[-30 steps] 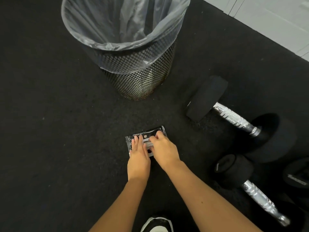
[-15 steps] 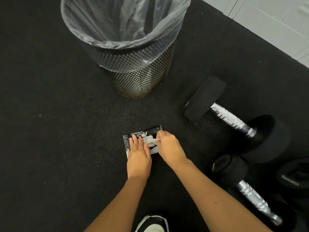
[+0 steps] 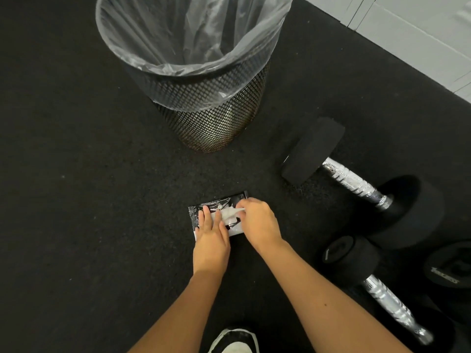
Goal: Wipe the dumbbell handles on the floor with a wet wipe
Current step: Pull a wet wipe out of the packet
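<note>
Right hand grip: right hand [image 3: 258,224] has its fingertips curled together on a white wet wipe [image 3: 229,214], pinching the twisted end that sticks out of the pack.
Left hand grip: left hand [image 3: 211,238] lies flat with straight fingers pressing down on the wet wipe pack [image 3: 216,208], holding nothing.
Wet wipe pack: black and glossy, flat on the black rubber floor mat [image 3: 76,200] near the middle of the mat, in front of the bin; its top looks peeled open, though glare makes that hard to read.
Wet wipe: partly drawn out, stretched from the pack opening to the right hand, above the pack's right half.
Far dumbbell [image 3: 362,182]: lies on the mat toward its right edge, well apart from the hands, silver knurled handle [image 3: 354,180] running diagonally between two black round heads.
Near dumbbell [image 3: 369,276]: lies closer to the lower right corner of the mat, one black head beside the right forearm, its silver handle [image 3: 392,304] slanting down toward the frame's corner.
Third weight [image 3: 448,268]: a black head with pale lettering at the right edge, just beside the near dumbbell.
Bin: black mesh waste bin [image 3: 216,118] with a clear plastic liner [image 3: 193,34] stands upright toward the mat's far edge.
Shoe: tip of a black and white shoe [image 3: 233,342] at the bottom edge.
Floor beyond: pale tiles [image 3: 420,29] border the mat at the upper right corner.
</note>
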{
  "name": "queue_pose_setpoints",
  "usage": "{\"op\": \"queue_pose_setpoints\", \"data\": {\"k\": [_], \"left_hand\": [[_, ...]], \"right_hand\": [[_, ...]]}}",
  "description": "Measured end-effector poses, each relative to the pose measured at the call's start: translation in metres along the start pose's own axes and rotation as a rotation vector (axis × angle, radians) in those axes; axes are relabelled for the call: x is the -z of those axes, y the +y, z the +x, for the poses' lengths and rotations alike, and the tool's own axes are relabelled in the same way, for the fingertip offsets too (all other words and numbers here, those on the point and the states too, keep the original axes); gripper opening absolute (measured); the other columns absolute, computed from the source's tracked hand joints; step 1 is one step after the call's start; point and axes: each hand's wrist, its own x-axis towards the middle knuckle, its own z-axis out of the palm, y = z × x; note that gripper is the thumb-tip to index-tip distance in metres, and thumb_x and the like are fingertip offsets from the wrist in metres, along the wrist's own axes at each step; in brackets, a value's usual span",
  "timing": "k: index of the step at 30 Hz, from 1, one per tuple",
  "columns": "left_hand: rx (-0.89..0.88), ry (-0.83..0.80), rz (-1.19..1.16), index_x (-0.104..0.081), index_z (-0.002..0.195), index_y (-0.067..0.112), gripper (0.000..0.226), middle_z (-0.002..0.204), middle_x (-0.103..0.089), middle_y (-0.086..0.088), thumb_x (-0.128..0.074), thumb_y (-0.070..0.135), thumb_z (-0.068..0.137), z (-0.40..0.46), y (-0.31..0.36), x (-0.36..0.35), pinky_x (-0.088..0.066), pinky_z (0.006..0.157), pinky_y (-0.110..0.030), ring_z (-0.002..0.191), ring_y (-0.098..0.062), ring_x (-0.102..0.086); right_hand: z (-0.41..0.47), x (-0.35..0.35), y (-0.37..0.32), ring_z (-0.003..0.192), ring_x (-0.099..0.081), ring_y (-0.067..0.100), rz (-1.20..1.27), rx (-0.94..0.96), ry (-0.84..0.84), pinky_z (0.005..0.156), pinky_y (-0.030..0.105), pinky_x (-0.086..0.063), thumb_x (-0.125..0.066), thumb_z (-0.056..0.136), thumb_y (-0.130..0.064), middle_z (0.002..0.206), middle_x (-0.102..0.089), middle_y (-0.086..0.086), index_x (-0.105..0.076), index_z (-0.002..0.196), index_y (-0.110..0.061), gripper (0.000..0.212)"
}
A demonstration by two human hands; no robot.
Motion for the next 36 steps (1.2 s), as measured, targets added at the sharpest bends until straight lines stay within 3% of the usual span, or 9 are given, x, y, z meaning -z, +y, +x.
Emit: {"op": "queue_pose_setpoints", "data": {"k": [6,10,14,18,21,25,31,33,36], "left_hand": [[0.008,-0.014,0.102,-0.013,0.149,0.016,0.049,0.157,0.009,-0.007,-0.016,0.027,0.101,-0.004,0.004,0.0,-0.004,0.119,-0.037,0.144,-0.019,0.011],[0.086,0.098,0.083,-0.032,0.143,0.014,0.046,0.156,-0.014,-0.01,-0.022,0.028,0.101,-0.004,0.029,0.007,-0.011,0.115,-0.049,0.145,-0.025,-0.004],[-0.091,0.271,-0.522,-0.053,0.125,0.007,0.036,0.126,-0.051,-0.005,-0.03,0.016,0.1,-0.003,0.076,0.033,-0.034,0.102,-0.023,0.119,-0.014,-0.047],[-0.13,0.297,-0.943,-0.06,0.106,0.01,0.026,0.099,-0.061,-0.002,-0.037,0.021,0.099,-0.008,0.122,0.066,-0.047,0.083,-0.025,0.093,-0.012,-0.058],[-0.184,0.271,-1.02,-0.059,0.098,0.018,0.013,0.094,-0.063,0.001,-0.047,0.021,0.096,-0.011,0.145,0.079,-0.052,0.077,-0.027,0.087,-0.011,-0.061],[-0.204,0.206,-1.014,-0.057,0.09,0.02,0.008,0.086,-0.062,0.006,-0.051,0.018,0.094,-0.018,0.172,0.083,-0.051,0.072,-0.027,0.081,-0.009,-0.06],[-0.066,0.007,-1.074,-0.057,0.1,0.021,0.022,0.096,-0.063,0.003,-0.063,0.035,0.084,-0.033,0.203,0.073,-0.054,0.074,-0.031,0.089,-0.012,-0.063],[-0.071,-0.075,-1.051,-0.055,0.102,0.021,0.03,0.098,-0.062,0.004,-0.07,0.034,0.079,-0.037,0.21,0.07,-0.053,0.071,-0.025,0.09,-0.01,-0.063],[-0.053,-0.142,-1.043,-0.057,0.099,0.02,0.013,0.1,-0.064,0.002,-0.062,0.019,0.087,-0.037,0.216,0.069,-0.054,0.075,-0.027,0.092,-0.011,-0.063]], "right_hand": [[-0.002,0.043,0.014,0.085,-0.061,0.022,0.097,-0.123,0.104,0.075,0.037,-0.054,-0.049,0.092,-0.011,0.097,-0.062,0.007,-0.063,0.102,-0.014,0.018],[-0.009,0.063,0.016,0.067,-0.06,0.014,0.557,-0.297,-0.023,0.062,0.03,-0.055,-0.047,0.095,-0.016,0.09,-0.067,0.007,-0.061,0.107,-0.013,0.019],[-0.018,0.085,0.009,0.057,-0.05,0.011,1.058,-0.433,-0.157,0.057,0.029,-0.051,-0.046,0.097,-0.021,0.076,-0.057,0.003,-0.062,0.105,-0.009,0.021],[-0.029,0.111,0.008,0.053,-0.041,0.01,1.342,-0.417,-0.286,0.054,0.029,-0.047,-0.044,0.098,-0.025,0.062,-0.044,-0.001,-0.064,0.097,-0.011,0.024],[-0.036,0.129,0.012,0.058,-0.048,0.012,1.275,-0.348,-0.244,0.057,0.031,-0.051,-0.043,0.097,-0.034,0.068,-0.054,0.001,-0.069,0.087,-0.015,0.033],[-0.05,0.153,0.024,0.09,-0.064,0.017,1.019,-0.181,-0.011,0.075,0.036,-0.057,-0.053,0.09,-0.039,0.104,-0.066,0.002,-0.062,0.111,-0.022,0.028],[-0.064,0.177,0.046,0.089,-0.066,0.013,0.8,-0.108,0.342,0.08,0.032,-0.054,-0.059,0.089,-0.02,0.093,-0.07,-0.001,-0.066,0.097,-0.015,0.012],[-0.067,0.181,0.055,0.091,-0.065,0.014,0.795,-0.144,0.379,0.083,0.038,-0.054,-0.06,0.088,-0.022,0.093,-0.07,-0.002,-0.068,0.094,-0.018,0.011],[-0.071,0.189,0.07,0.093,-0.067,0.016,0.984,-0.233,0.35,0.085,0.045,-0.055,-0.059,0.089,-0.019,0.097,-0.07,-0.001,-0.067,0.099,-0.02,0.013]]}}
